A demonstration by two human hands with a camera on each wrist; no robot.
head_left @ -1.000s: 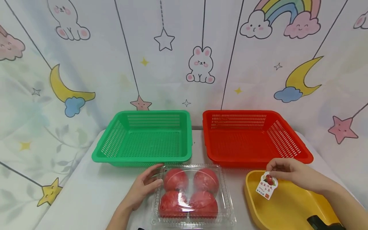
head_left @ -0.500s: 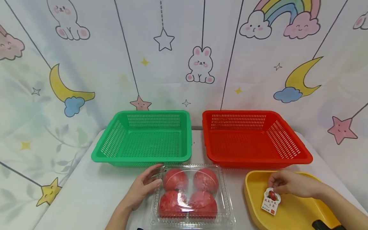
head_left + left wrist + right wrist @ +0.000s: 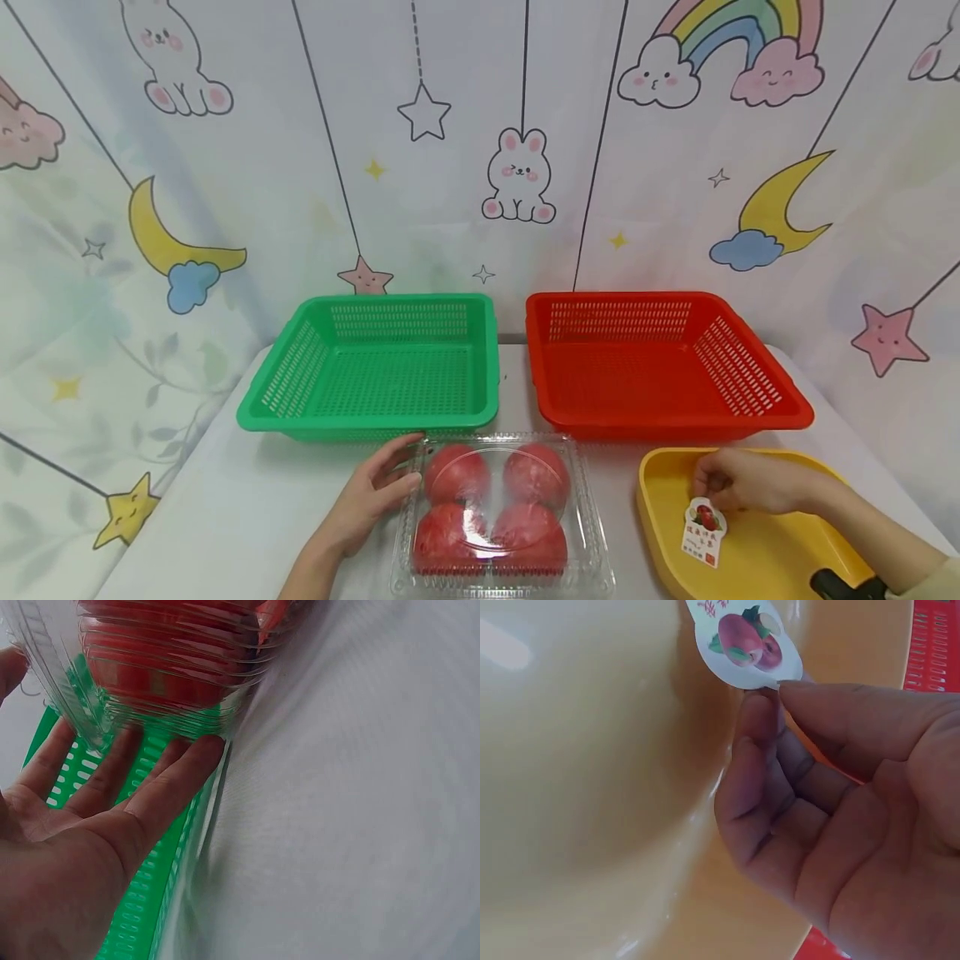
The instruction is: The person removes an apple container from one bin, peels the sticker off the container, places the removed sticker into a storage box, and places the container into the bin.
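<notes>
A clear plastic clamshell box (image 3: 491, 512) of red apples (image 3: 531, 533) stands at the front middle in the head view. My left hand (image 3: 372, 492) rests along its left side, fingers fairly straight; the left wrist view has the fingertips (image 3: 210, 746) right at the ribbed wall. Over the yellow tray (image 3: 656, 533), my right hand (image 3: 753, 482) pinches a white apple label (image 3: 703, 533) between thumb and forefinger. In the right wrist view, printed apples and red lettering show on the label (image 3: 739, 649), held by its rounded end above the tray's inner wall.
A green basket (image 3: 375, 421) stands at the back left and a red basket (image 3: 675, 423) at the back right. Low in the yellow tray lies a black object (image 3: 836, 585), partly cut off by the frame. A patterned curtain (image 3: 420, 200) hangs behind.
My right hand has moved lower over the yellow tray with the label, which now hangs more upright. The left hand and the clamshell box stay in place; the head view has tilted slightly.
</notes>
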